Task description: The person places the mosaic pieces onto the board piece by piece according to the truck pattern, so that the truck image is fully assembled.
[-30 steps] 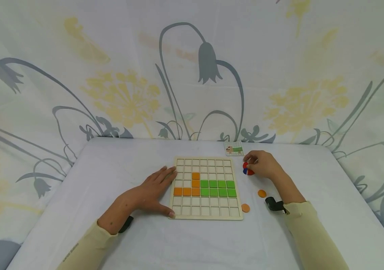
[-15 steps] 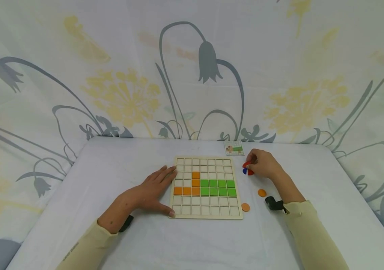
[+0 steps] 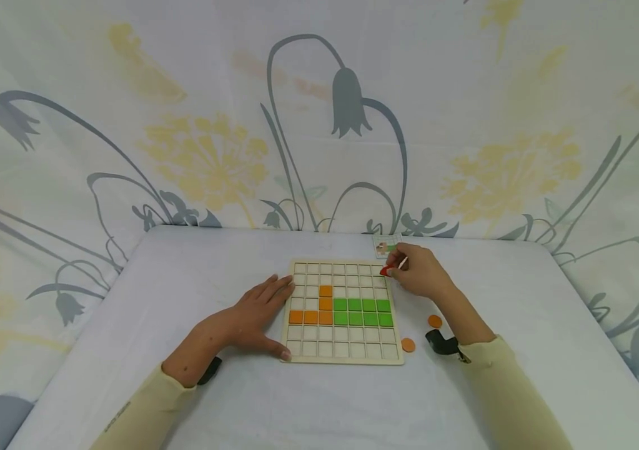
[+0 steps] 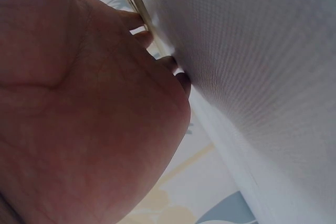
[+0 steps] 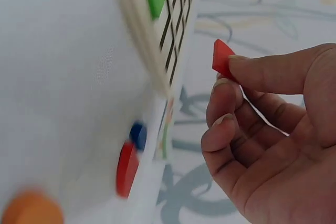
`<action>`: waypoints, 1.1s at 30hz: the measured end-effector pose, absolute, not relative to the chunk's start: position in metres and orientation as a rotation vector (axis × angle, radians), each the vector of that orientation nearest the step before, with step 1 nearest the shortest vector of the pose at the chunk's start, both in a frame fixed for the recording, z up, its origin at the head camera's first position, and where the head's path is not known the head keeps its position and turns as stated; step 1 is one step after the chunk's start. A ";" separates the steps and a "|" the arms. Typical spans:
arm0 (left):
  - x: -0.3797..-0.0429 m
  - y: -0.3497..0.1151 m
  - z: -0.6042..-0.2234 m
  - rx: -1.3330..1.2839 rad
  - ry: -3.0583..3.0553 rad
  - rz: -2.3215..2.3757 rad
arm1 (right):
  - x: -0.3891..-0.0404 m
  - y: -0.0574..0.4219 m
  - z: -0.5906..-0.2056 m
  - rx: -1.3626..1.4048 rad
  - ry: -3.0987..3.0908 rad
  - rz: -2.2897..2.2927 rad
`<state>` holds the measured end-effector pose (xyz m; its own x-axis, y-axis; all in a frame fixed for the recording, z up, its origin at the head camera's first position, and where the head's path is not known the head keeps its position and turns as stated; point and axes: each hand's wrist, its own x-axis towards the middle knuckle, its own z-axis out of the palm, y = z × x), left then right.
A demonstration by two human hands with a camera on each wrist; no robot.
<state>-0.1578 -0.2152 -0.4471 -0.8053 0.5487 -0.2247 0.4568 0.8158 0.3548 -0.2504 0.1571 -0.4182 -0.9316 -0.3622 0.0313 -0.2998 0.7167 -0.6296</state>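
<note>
A wooden grid board (image 3: 341, 336) lies on the table with orange square tiles (image 3: 326, 304) and green square tiles (image 3: 362, 312) set in its cells. My left hand (image 3: 254, 322) rests along the board's left edge, fingers straight and spread, thumb at the near corner. Between thumb and fingertips, my right hand (image 3: 421, 272) pinches a small red wedge-shaped piece (image 5: 222, 59) above the board's far right corner. On the table in the right wrist view lie another red piece (image 5: 127, 170) and a blue piece (image 5: 138, 136); the right hand hides them in the head view.
Two orange discs (image 3: 434, 321) lie right of the board. A small picture card (image 3: 381, 249), partly covered by the right hand, lies beyond the far right corner. Behind the white-covered table (image 3: 341, 406) hangs a flower-patterned cloth (image 3: 212, 112).
The right hand has picked up one red piece from the group right of the board and moved left with it to the far right corner. The left hand stays put.
</note>
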 end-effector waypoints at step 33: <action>-0.157 -0.219 -0.445 0.804 2.671 0.467 | -0.229 0.018 -0.429 -0.769 2.739 -0.975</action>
